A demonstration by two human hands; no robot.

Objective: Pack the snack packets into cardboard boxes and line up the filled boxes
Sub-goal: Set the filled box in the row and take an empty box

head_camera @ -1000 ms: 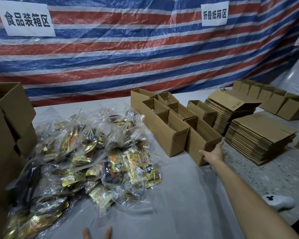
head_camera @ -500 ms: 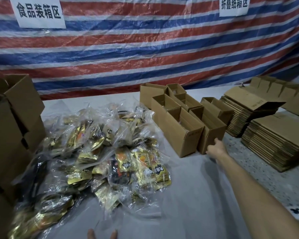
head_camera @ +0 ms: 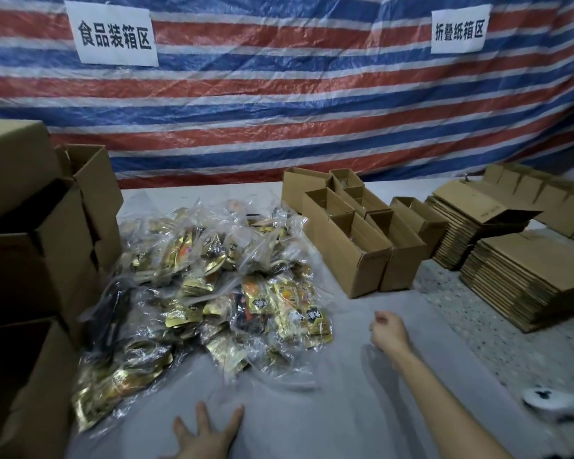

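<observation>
Right hand (head_camera: 386,329) is hovering empty, fingers loosely curled, between snack packets (head_camera: 212,293) and open boxes (head_camera: 355,256), probably positioning to pick. Left hand (head_camera: 206,435) is resting flat, fingers spread, on table (head_camera: 312,409).

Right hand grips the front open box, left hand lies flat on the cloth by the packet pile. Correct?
Not quite. In the head view the right hand grips nothing: it hangs over the cloth, apart from the front open box. The left hand does lie flat on the cloth by the packet pile.
</observation>
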